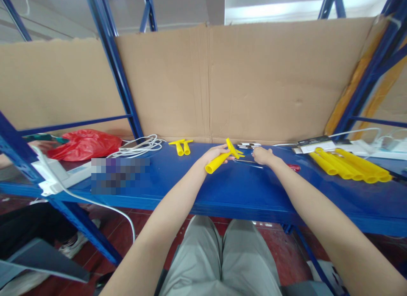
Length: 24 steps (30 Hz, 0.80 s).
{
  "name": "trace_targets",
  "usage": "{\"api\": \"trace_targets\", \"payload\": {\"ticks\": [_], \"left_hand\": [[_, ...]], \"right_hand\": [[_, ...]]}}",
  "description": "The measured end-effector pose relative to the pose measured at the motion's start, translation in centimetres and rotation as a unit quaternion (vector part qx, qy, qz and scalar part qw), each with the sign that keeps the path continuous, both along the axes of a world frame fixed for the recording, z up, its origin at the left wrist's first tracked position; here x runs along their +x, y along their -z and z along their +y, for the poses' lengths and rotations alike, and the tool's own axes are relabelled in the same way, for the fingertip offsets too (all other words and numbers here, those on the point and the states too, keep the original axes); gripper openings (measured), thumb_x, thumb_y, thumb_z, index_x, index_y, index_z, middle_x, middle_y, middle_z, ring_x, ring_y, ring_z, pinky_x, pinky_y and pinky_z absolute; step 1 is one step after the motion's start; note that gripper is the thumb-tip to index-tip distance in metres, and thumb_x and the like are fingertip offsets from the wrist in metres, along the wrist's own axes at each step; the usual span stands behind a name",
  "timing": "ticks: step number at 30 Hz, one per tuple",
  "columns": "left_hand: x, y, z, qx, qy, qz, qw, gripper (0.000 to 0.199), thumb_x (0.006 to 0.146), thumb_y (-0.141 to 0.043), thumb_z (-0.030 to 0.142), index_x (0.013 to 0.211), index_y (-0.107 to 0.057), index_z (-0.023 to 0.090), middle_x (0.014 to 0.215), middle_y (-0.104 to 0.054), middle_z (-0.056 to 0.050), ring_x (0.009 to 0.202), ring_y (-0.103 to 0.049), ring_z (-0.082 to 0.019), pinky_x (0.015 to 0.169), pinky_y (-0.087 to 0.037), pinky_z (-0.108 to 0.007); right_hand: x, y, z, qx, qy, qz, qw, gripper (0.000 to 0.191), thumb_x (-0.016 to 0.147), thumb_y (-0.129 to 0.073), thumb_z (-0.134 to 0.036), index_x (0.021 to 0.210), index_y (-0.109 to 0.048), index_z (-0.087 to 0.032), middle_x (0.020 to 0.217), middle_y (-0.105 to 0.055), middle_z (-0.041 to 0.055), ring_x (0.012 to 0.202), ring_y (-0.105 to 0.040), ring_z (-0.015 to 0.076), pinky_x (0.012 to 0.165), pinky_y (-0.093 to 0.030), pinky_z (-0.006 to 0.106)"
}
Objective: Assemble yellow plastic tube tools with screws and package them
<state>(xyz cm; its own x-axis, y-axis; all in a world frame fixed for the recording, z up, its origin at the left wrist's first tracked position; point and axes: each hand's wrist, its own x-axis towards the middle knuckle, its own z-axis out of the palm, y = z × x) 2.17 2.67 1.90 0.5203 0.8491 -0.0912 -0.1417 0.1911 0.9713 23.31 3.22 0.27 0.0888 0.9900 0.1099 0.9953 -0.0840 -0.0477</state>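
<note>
My left hand [216, 152] is closed around a yellow plastic piece [219, 161], a hollow tube with a flared crosspiece at its far end. The tube's open end points down and towards me, above the blue shelf. My right hand [262, 155] is low over the shelf just to the right, its fingers curled together; what they pinch, if anything, is too small to make out. Small silvery pieces [249, 145] lie just behind it. A thin metal tool [251, 163] lies between the hands, and a red handle [294, 167] shows beyond my right wrist.
Two similar yellow pieces [180, 146] stand at the back left of the blue shelf [178, 177]. Several yellow tubes [349, 166] lie at right beside a flat box [314, 144]. White cables [143, 146], a red bag [87, 144] and another person's hand are at left. Cardboard [248, 84] closes the back.
</note>
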Motion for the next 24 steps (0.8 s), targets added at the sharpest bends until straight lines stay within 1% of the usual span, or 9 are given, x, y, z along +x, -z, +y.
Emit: {"api": "trace_targets", "payload": {"ticks": [3,5,6,8,10,13,16,20,24], "left_hand": [[0.0,-0.1,-0.2,-0.002,0.005,0.004,1.000,0.061,0.088,-0.047,0.004,0.146,-0.030,0.012,0.120,-0.062,-0.020,0.058,-0.067,-0.011,0.042,-0.046,-0.016],[-0.1,-0.1,-0.2,0.001,0.011,0.006,1.000,0.062,0.087,-0.048,0.003,0.146,-0.030,0.013,0.119,-0.062,-0.020,0.059,-0.067,-0.012,0.043,-0.047,-0.017],[-0.1,-0.1,-0.2,0.003,0.013,0.005,1.000,0.062,0.087,-0.048,0.003,0.146,-0.030,0.013,0.118,-0.063,-0.019,0.060,-0.068,-0.012,0.044,-0.047,-0.017],[-0.1,-0.1,-0.1,0.007,0.018,0.004,1.000,0.062,0.087,-0.048,0.003,0.146,-0.030,0.014,0.117,-0.063,-0.018,0.061,-0.068,-0.012,0.045,-0.047,-0.017],[-0.1,0.0,-0.1,0.012,0.021,0.004,1.000,0.062,0.087,-0.048,0.004,0.145,-0.031,0.014,0.116,-0.064,-0.018,0.062,-0.068,-0.012,0.044,-0.046,-0.016],[0.1,0.0,-0.2,0.030,0.024,-0.004,0.999,0.059,0.087,-0.048,0.003,0.144,-0.034,0.013,0.116,-0.064,-0.017,0.061,-0.067,-0.011,0.043,-0.044,-0.016],[0.3,0.2,-0.2,0.060,0.023,-0.025,0.998,0.058,0.087,-0.048,0.003,0.142,-0.037,0.014,0.116,-0.065,-0.015,0.061,-0.067,-0.011,0.042,-0.043,-0.016],[0.4,0.6,0.1,0.079,0.041,-0.050,0.995,0.056,0.086,-0.051,0.005,0.140,-0.042,0.016,0.111,-0.067,-0.013,0.064,-0.068,-0.012,0.045,-0.045,-0.016],[0.4,0.9,0.2,0.078,0.041,-0.054,0.995,0.054,0.086,-0.053,0.006,0.138,-0.042,0.014,0.103,-0.069,-0.014,0.065,-0.069,-0.014,0.045,-0.045,-0.016]], "right_hand": [[0.0,-0.1,0.4,0.066,-0.037,0.087,0.993,0.021,0.077,-0.045,-0.007,0.087,-0.062,-0.016,0.103,-0.066,0.0129,0.101,-0.059,0.0259,0.090,-0.041,0.044],[-0.2,-0.1,0.8,0.138,-0.084,0.170,0.972,0.015,0.079,-0.044,-0.010,0.077,-0.057,-0.017,0.094,-0.065,0.0104,0.093,-0.059,0.0226,0.086,-0.043,0.039],[-0.4,-0.2,1.0,0.177,-0.112,0.218,0.953,0.013,0.080,-0.044,-0.012,0.075,-0.054,-0.018,0.091,-0.064,0.0094,0.090,-0.058,0.0210,0.084,-0.043,0.037],[-0.9,-0.2,1.4,0.244,-0.164,0.313,0.903,0.010,0.082,-0.044,-0.019,0.073,-0.050,-0.019,0.086,-0.062,0.0071,0.084,-0.056,0.0185,0.081,-0.044,0.034],[-1.5,-0.1,1.6,0.279,-0.205,0.387,0.854,0.010,0.081,-0.047,-0.026,0.074,-0.049,-0.020,0.082,-0.059,0.0044,0.081,-0.054,0.0171,0.080,-0.044,0.033],[-2.5,0.0,1.6,0.276,-0.248,0.459,0.807,0.018,0.079,-0.053,-0.038,0.075,-0.050,-0.021,0.078,-0.057,0.0020,0.079,-0.052,0.0163,0.080,-0.044,0.033],[-3.3,0.2,1.2,0.243,-0.269,0.505,0.783,0.029,0.075,-0.057,-0.049,0.077,-0.051,-0.021,0.078,-0.056,0.0011,0.077,-0.051,0.0159,0.077,-0.044,0.033],[-3.6,0.2,0.8,0.216,-0.280,0.528,0.772,0.036,0.071,-0.060,-0.056,0.077,-0.050,-0.022,0.077,-0.054,0.0004,0.073,-0.049,0.0155,0.071,-0.043,0.031],[-3.6,0.4,0.9,0.216,-0.280,0.532,0.769,0.036,0.069,-0.061,-0.055,0.076,-0.050,-0.022,0.077,-0.053,0.0006,0.073,-0.049,0.0157,0.071,-0.042,0.031]]}}
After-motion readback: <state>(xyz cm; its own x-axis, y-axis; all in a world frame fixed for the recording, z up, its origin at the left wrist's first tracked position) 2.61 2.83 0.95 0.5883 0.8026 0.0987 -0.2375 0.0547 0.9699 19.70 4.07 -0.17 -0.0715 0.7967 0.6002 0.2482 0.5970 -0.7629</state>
